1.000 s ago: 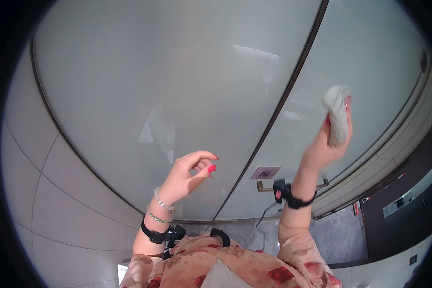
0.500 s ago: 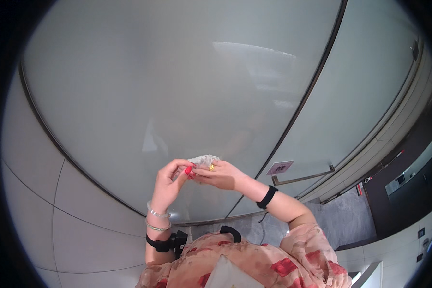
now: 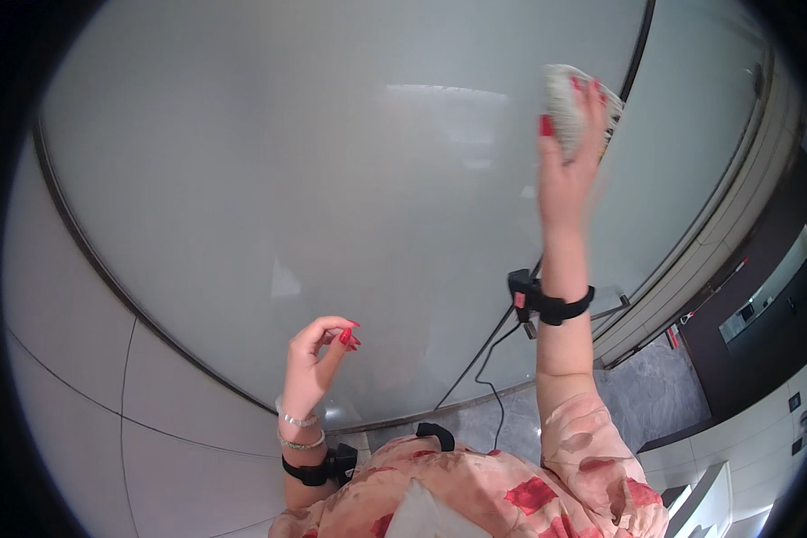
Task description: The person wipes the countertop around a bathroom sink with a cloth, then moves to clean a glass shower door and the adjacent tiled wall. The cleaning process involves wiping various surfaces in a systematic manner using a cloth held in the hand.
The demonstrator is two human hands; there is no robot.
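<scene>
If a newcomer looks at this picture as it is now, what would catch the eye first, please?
Probably the right hand at the upper right, with bright red nails, holding a pale cloth in front of the large frosted glass that fills the middle. Next, the left hand, loosely curled with nothing visible in it, at lower centre-left, and the pink shirt with red patches along the bottom edge.

No legible text, numbers or signs.
</scene>
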